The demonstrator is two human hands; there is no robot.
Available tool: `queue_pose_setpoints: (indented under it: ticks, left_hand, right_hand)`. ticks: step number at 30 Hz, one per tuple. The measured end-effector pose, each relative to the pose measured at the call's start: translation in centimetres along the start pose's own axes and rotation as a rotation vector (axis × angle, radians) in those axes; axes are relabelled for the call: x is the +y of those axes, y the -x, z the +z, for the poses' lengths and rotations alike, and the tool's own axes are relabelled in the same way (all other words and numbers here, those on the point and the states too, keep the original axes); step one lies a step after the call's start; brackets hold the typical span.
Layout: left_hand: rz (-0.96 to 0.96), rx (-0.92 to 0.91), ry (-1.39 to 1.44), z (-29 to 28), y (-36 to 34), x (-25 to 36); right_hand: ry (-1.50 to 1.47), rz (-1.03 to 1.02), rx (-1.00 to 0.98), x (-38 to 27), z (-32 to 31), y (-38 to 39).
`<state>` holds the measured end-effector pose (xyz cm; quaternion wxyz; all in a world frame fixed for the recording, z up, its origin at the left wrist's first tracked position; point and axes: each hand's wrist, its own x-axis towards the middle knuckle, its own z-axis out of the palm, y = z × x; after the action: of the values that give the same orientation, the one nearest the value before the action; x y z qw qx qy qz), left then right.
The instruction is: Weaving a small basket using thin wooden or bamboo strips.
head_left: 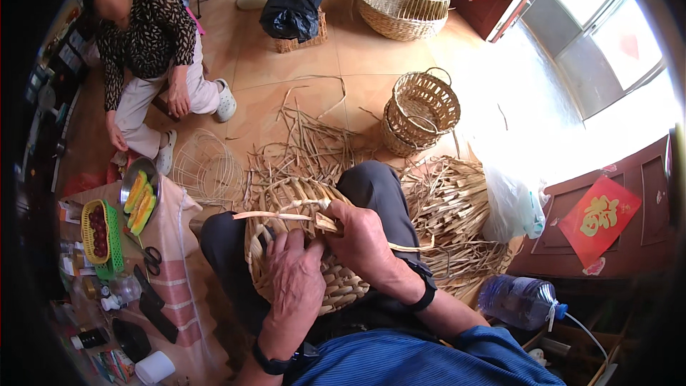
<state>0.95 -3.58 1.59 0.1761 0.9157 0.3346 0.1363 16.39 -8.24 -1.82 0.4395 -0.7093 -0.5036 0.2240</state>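
Observation:
A half-woven straw basket [286,200] rests on my lap between my knees. My left hand [294,279] lies flat on its woven side, pressing it. My right hand [363,239] pinches a flat straw strip [275,215] at the basket's rim; the strip sticks out to the left. Both wrists wear dark bands.
Loose straw strips [314,139] and a straw bundle [450,204] cover the floor ahead. Finished baskets [421,107] [404,1], a wire frame [207,168], a plastic water bottle [522,300] at right. Another person [146,57] sits at upper left. A low table [171,243] with fruit and scissors stands left.

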Motion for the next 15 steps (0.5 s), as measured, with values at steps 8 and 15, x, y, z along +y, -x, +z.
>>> queue_pose_setpoints:
  ticks: [8, 15]
  left_hand:
    - [0.014, 0.019, 0.023, -0.2, 0.0, -0.1]
    - [-0.013, 0.016, 0.039, -0.6, 0.2, -0.1]
  right_hand:
    - [0.225, -0.254, -0.206, -0.3, -2.6, -0.3]
    - [0.196, -0.288, -0.232, 0.5, -3.2, -0.3]
